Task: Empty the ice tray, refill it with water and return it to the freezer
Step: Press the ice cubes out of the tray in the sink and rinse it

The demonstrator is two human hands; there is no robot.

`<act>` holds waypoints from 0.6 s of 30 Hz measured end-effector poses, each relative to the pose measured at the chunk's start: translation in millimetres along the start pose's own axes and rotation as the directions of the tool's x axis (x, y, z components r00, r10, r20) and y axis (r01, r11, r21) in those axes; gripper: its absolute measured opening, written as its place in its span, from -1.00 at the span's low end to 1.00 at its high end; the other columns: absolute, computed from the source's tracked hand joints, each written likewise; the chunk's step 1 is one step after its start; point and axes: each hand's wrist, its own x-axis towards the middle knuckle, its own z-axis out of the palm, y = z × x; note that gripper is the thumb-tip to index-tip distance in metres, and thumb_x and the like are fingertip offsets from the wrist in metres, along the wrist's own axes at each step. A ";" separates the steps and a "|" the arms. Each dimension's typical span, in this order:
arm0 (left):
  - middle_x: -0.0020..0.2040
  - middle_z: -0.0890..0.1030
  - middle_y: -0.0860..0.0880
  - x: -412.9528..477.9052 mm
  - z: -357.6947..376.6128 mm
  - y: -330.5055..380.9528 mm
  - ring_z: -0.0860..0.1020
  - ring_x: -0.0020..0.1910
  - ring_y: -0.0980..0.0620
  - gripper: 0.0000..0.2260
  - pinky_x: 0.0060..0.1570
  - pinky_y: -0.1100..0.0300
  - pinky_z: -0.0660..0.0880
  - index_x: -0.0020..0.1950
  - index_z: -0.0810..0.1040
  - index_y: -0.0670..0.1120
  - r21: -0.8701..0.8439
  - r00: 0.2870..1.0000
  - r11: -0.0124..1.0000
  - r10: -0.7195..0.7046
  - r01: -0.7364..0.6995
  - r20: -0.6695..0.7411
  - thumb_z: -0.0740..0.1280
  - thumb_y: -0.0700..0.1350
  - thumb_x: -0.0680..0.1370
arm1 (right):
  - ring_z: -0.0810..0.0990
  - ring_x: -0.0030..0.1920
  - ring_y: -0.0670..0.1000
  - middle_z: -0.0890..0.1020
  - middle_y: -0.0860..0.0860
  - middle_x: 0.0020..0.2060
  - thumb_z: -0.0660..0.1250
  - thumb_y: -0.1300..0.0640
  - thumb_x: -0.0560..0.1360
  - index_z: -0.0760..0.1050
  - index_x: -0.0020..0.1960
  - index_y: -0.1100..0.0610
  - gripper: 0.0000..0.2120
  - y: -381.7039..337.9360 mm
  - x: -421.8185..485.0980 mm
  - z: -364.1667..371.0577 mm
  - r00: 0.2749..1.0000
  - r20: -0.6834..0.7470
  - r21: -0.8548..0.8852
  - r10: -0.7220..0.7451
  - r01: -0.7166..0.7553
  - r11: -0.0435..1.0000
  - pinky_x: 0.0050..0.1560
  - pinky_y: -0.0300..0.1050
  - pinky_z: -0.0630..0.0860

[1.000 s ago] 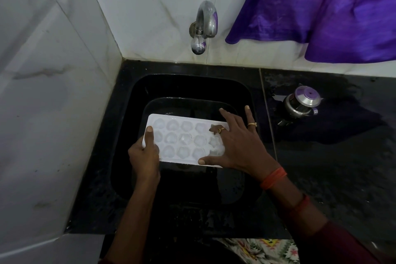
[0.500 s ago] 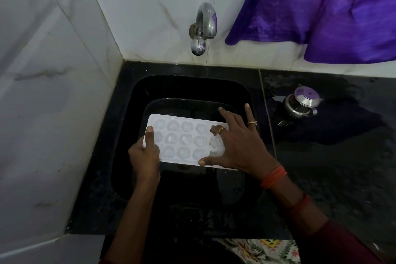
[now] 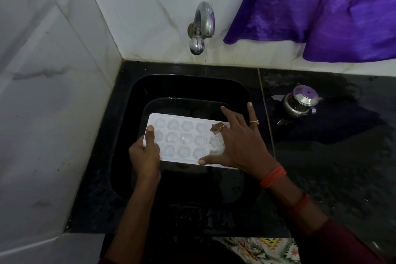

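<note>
Almost nothing has moved since a moment ago: our hands and the white ice tray stay in the same spot, held over the black sink, with ice lumps still in its cups. Our left hand grips the tray's left short end with the thumb on top. Our right hand lies spread flat on the right end, so the tray's long side runs left to right between both hands, with the tap on the wall behind it, and we see no words or labels to read anywhere.
</note>
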 end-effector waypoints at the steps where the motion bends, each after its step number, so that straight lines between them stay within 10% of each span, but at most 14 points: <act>1: -0.59 0.38 0.18 -0.6 0.5 0.3 0.36 -0.60 0.23 -0.56 -0.52 0.39 0.32 -0.41 0.31 0.00 -0.005 1.000 1.000 -0.003 0.003 0.003 0.32 0.00 0.65 | 0.34 0.51 0.13 0.38 0.18 0.49 -0.07 -0.75 0.16 0.61 0.26 -0.03 0.08 -0.2 -0.3 -0.6 1.000 0.001 -0.001 0.000 0.000 1.000 0.53 0.34 -0.32; 18: -0.62 0.36 0.17 -10.0 3.3 2.9 0.32 -0.62 0.24 -0.57 -0.56 0.39 0.30 -0.39 0.33 -0.03 -0.001 1.000 1.000 0.003 -0.003 0.013 0.29 -0.02 0.67 | 0.28 0.54 0.08 0.35 0.14 0.52 -0.06 -0.75 0.11 0.58 0.31 -0.04 0.11 1.7 -3.2 0.6 1.000 -0.001 0.029 -0.001 0.001 1.000 0.49 0.27 -0.47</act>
